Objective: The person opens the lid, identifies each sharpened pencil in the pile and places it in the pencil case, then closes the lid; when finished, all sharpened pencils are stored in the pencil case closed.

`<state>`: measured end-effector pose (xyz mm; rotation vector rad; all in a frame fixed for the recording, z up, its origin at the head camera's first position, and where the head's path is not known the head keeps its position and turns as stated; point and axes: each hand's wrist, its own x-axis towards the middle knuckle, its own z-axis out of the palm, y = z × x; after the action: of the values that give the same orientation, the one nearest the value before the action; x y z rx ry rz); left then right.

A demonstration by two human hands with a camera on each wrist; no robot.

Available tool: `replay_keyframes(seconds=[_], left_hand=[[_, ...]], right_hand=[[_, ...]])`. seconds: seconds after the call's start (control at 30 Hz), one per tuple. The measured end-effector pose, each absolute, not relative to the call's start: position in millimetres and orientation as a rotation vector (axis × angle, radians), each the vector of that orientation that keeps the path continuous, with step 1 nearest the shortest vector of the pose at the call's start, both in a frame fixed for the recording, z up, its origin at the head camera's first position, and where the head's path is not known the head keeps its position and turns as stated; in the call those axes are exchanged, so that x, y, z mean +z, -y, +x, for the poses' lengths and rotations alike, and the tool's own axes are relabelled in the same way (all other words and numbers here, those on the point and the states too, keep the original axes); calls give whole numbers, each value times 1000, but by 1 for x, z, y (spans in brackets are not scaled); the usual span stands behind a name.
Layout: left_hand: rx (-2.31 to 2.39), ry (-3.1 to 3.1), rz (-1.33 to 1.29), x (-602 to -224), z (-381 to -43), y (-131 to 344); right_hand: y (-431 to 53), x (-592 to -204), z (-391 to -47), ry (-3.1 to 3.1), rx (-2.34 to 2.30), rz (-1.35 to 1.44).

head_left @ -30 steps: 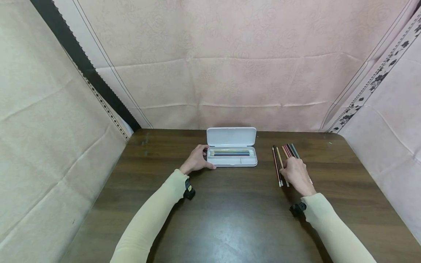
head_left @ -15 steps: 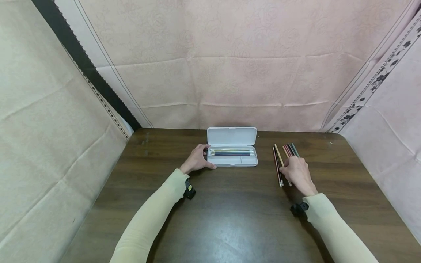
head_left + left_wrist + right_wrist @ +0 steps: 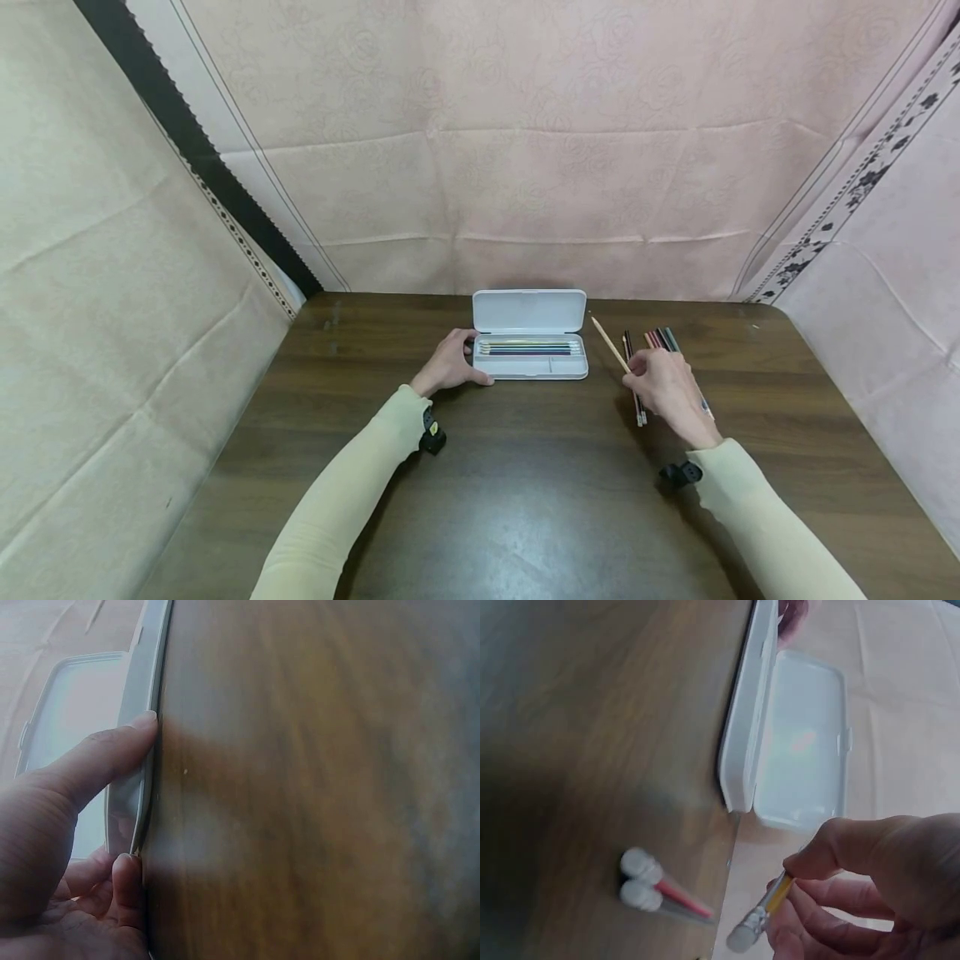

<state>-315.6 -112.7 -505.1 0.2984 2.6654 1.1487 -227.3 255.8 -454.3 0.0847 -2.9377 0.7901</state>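
A white pencil case (image 3: 495, 368) lies with its lid up on the table, several pencils (image 3: 525, 347) inside its tray. My left hand (image 3: 450, 364) grips the case's left end; in the left wrist view the thumb (image 3: 112, 754) presses the front wall and the other fingers curl round the corner. Between thumb and fingers my right hand (image 3: 666, 387) pinches a yellow pencil (image 3: 611, 343), raised and slanting with its tip toward the case. The right wrist view shows its eraser end (image 3: 744, 932) sticking out below the thumb. Two pencils, one red (image 3: 682, 896), lie just left of that hand.
More pencils (image 3: 660, 337), reddish and green, lie partly under my right hand. A brown wooden table (image 3: 510, 483) holds everything. Light patterned cloth (image 3: 540, 183) hangs behind the table's back edge and at both sides.
My right hand has picked the yellow pencil up from the row and swung its tip left toward the case. The left hand has stayed on the case.
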Motion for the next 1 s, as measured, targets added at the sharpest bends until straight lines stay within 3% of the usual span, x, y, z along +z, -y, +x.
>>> replay_keyframes(seconds=[0.47, 1.0], left_hand=[[1159, -2654, 282, -505, -314, 116], [1144, -2669, 305, -506, -316, 115]], right_hand=[[-215, -454, -246, 2845, 832, 491], [-183, -471, -291, 2775, 718, 864]])
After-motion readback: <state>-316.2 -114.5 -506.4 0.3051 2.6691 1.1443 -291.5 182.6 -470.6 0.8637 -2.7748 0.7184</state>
